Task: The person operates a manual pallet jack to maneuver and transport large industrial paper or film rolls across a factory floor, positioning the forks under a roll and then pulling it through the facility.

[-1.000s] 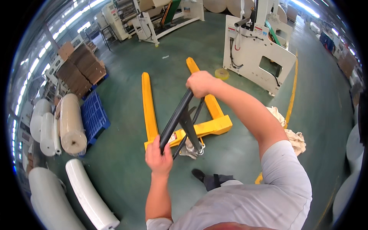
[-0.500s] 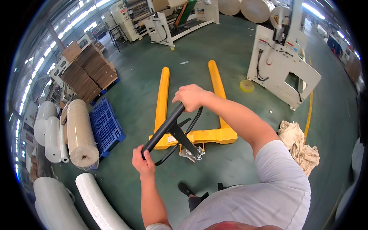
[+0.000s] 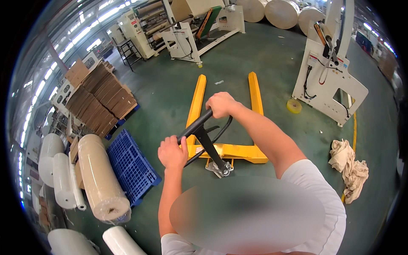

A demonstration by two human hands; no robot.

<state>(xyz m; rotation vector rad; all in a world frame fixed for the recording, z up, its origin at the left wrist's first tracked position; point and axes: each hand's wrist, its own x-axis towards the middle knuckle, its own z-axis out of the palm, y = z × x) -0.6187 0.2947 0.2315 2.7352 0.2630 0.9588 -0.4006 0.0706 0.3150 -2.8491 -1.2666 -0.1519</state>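
A yellow pallet jack (image 3: 199,97) stands on the floor in front of me, its two forks pointing away. Its black handle (image 3: 196,126) slants from lower left to upper right above the frame. At the near left end, my left hand (image 3: 172,151) is closed on the bar with the thumb visible. My right hand (image 3: 222,105) wraps round the far right end, knuckles up. A black loop guard curves below the bar toward the metal pivot (image 3: 221,170). Nothing lies on the forks. A blurred oval hides part of my body.
Left are a blue plastic pallet (image 3: 131,165), a wrapped brown roll (image 3: 102,178), white rolls (image 3: 63,182) and stacked cardboard (image 3: 95,100). Right stand a white machine frame (image 3: 327,80), a tape roll (image 3: 293,106) and crumpled cloth (image 3: 349,170). Machinery (image 3: 182,42) stands ahead.
The pallet jack's forks now point straighter ahead, and its handle has swung. The rolls and blue pallet at left appear lower and closer. Both hands stay on the handle.
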